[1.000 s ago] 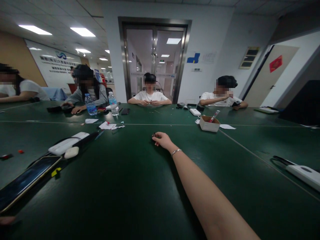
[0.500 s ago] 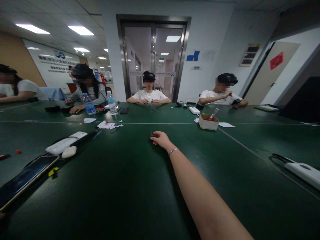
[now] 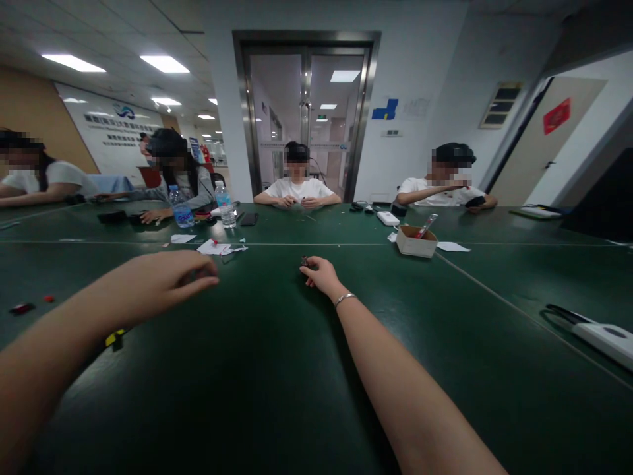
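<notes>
Bracelet is sitting on the right wrist, and the right hand is pinching a small dark object between thumb and fingers, out near the middle of the view. The little thing is poking up past the fingertips, too tiny for me to make out, right down by the green tabletop. The left hand is hanging over the table on the other side, well apart from that object, fingers curling and thumb sticking out toward the right. Can't tell if it's gripping anything, since the inside of the curl is looking dark and blurry. White paper scraps are lying just past it, with a red bit sitting on them. A yellow piece is peeking out under the left forearm. Over to the right, an open box is holding a clear-and-red stick thing, and a white device is lying near the edge of the view. Two water bottles are standing farther back, and across the table a person in a white tee is sitting with both hands near the edge.
</notes>
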`<state>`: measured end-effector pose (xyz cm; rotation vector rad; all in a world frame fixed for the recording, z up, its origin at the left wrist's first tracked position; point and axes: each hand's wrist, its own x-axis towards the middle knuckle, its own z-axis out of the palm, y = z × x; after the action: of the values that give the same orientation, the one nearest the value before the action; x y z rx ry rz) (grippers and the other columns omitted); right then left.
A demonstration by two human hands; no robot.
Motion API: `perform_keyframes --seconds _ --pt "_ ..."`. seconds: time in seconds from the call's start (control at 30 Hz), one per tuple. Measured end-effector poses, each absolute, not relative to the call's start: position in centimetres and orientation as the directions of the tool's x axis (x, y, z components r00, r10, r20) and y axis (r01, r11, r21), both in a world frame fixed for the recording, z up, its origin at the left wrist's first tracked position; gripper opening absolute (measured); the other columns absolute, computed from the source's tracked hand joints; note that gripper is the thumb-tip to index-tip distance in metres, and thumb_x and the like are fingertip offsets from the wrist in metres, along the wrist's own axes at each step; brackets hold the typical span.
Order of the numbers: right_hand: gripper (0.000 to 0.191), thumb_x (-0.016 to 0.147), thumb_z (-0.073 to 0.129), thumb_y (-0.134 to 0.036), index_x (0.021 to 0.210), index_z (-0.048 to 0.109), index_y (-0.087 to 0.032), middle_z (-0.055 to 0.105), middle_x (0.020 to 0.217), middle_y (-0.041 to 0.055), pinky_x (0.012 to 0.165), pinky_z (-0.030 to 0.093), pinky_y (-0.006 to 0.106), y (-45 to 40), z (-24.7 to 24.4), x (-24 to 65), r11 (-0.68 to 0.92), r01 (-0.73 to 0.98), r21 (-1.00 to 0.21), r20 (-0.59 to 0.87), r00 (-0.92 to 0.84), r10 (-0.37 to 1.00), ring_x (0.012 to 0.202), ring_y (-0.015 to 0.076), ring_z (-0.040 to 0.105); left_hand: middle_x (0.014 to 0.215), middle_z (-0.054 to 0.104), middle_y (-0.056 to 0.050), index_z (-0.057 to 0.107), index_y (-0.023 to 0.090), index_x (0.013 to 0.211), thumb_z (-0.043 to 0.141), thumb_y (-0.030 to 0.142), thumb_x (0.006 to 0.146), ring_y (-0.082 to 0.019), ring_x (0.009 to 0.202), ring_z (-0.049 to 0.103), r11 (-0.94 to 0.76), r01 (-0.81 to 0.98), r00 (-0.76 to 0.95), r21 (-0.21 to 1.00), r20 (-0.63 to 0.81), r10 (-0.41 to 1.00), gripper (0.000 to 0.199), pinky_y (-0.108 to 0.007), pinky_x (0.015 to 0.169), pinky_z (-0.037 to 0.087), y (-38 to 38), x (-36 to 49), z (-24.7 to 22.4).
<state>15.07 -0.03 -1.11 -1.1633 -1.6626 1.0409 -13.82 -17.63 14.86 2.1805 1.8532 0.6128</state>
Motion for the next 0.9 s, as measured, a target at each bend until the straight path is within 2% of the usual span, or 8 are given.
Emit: perform_keyframes --seconds 0.03,0.1,0.27,0.37,0.47,0.6,0.8,0.9 --pt "0.026 0.080 0.064 -0.020 0.104 0.058 -0.014 0.059 0.100 0.0085 0.035 0.045 0.011 -0.1 -1.0 15.1 0.234 0.267 -0.935 0.179 -0.217 0.960 0.045 0.0048 0.056 0.079 0.061 0.003 0.065 0.021 0.084 0.057 0.045 0.074 -0.014 0.075 0.052 -0.316 0.903 0.275 0.292 0.173 0.946 0.027 -0.022 0.071 0.036 -15.8 -12.0 14.7" --pt "0.024 0.079 0.065 -0.021 0.102 0.059 -0.014 0.058 0.101 0.0085 0.033 0.044 0.011 -0.3 -0.8 15.0 0.246 0.262 -0.933 0.195 -0.205 0.959 0.044 0.0047 0.056 0.081 0.062 -0.001 0.065 0.021 0.085 0.050 0.039 0.080 -0.017 0.076 0.054 -0.449 0.865 0.406 0.226 0.212 0.889 0.024 -0.024 0.071 0.037 -11.6 -8.2 13.6" --pt "0.020 0.076 0.067 -0.013 0.094 0.060 -0.013 0.056 0.093 0.0057 0.034 0.045 0.013 -0.4 -0.6 15.0 0.265 0.243 -0.933 0.219 -0.201 0.955 0.043 0.0052 0.057 0.092 0.063 -0.008 0.058 0.018 0.110 0.055 0.037 0.076 -0.021 0.084 0.057 -0.442 0.803 0.361 0.401 0.264 0.895 0.039 -0.027 0.073 0.041 -3.0 -1.6 7.7" --pt "0.018 0.074 0.069 -0.011 0.089 0.060 -0.013 0.057 0.086 0.0039 0.034 0.045 0.012 -0.1 -0.9 15.0 0.283 0.276 -0.919 0.239 -0.184 0.953 0.043 0.0045 0.056 0.090 0.064 -0.007 0.063 0.018 0.100 0.054 0.033 0.078 -0.020 0.081 0.058 -0.427 0.751 0.300 0.503 0.317 0.900 0.028 -0.028 0.072 0.043 -1.0 0.1 4.5" --pt "0.012 0.075 0.069 -0.011 0.083 0.060 -0.011 0.058 0.070 0.0012 0.034 0.044 0.012 0.2 -0.9 15.1 0.267 0.291 -0.919 0.221 -0.179 0.959 0.040 0.0054 0.053 0.083 0.065 -0.005 0.065 0.019 0.086 0.052 0.030 0.079 -0.017 0.074 0.059 -0.437 0.621 0.240 0.650 0.373 0.896 0.018 -0.027 0.069 0.045 -0.5 0.6 2.0" --pt "0.012 0.077 0.063 -0.002 0.086 0.061 -0.009 0.057 0.058 -0.0011 0.040 0.047 0.013 0.3 -0.4 15.4 0.156 0.176 -0.972 0.115 -0.223 0.968 0.042 0.0072 0.056 0.074 0.065 -0.004 0.064 0.015 0.086 0.057 0.032 0.077 -0.015 0.067 0.060 -0.320 0.372 0.116 0.871 0.298 0.947 0.020 -0.027 0.066 0.048 -0.2 -0.2 -0.4" --pt "0.014 0.082 0.056 0.001 0.091 0.062 -0.008 0.064 0.070 0.0050 0.053 0.054 0.016 0.4 0.1 16.3 -0.024 -0.093 -0.995 -0.004 -0.218 0.976 0.051 0.0089 0.061 0.085 0.067 -0.008 0.065 0.013 0.092 0.068 0.034 0.069 -0.017 0.076 0.063 -0.268 0.117 0.164 0.956 0.248 0.955 0.032 -0.034 0.079 0.051 0.6 -1.1 -1.5" --pt "0.016 0.080 0.058 0.003 0.092 0.061 -0.007 0.065 0.076 0.0068 0.056 0.055 0.017 0.5 0.0 16.7 -0.041 -0.182 -0.983 0.002 -0.230 0.973 0.055 0.0096 0.062 0.086 0.067 -0.009 0.064 0.012 0.092 0.071 0.035 0.068 -0.017 0.077 0.064 -0.237 0.077 0.145 0.968 0.224 0.964 0.034 -0.034 0.077 0.053 0.7 -1.0 -1.5"
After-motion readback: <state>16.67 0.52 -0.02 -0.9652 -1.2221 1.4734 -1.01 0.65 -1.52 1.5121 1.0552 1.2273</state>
